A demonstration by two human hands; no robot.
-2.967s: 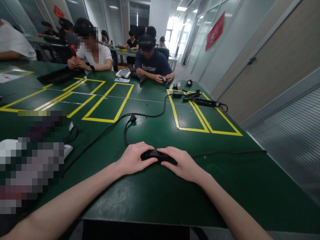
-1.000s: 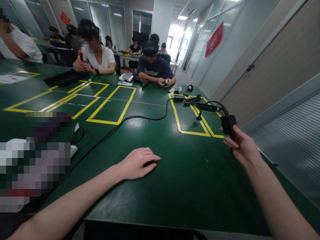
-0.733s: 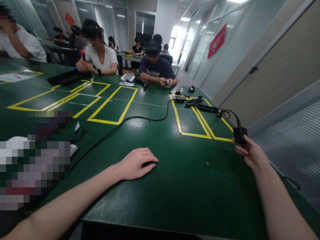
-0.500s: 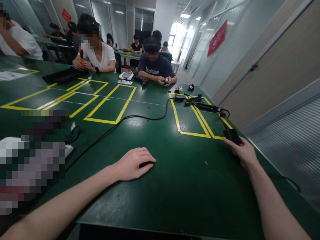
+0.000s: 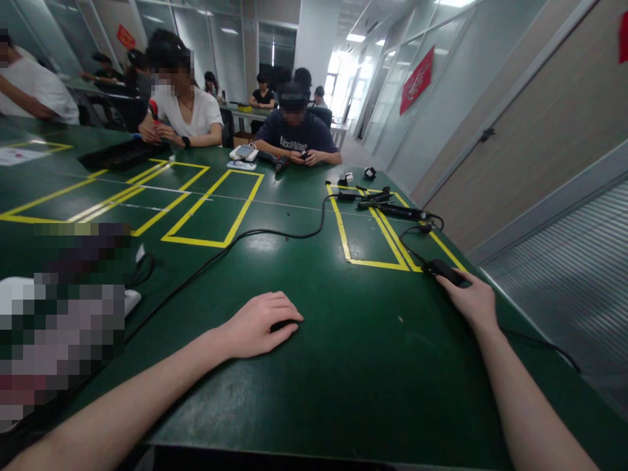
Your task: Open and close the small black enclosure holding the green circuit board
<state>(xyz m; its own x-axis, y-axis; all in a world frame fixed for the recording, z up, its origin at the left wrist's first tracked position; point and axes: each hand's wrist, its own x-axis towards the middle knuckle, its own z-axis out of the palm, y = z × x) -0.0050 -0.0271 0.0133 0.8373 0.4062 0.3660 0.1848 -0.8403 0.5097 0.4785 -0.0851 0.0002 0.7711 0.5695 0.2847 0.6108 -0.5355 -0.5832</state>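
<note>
Head view: right hand out by the bench's right edge, thumb and fingers closed on a black box that lies low, seemingly flat on the bench, its far end at the near side of the yellow tape. Half a second ago that end was tipped up; a second ago the whole thing was held in the air, plug dangling. Now the plug rests beyond the box, near the right edge, the thin cord slack between them. A second cord runs from by the right wrist to the right edge. My reading: the bench is taking the weight, so the carry looks all but done, grip unreleased. Left hand has stayed near the middle of the front edge, fingers bent, thumb apart, only shadow seen between. Black gear lies farther up the right edge, just beside the plug, apart from the box.
</note>
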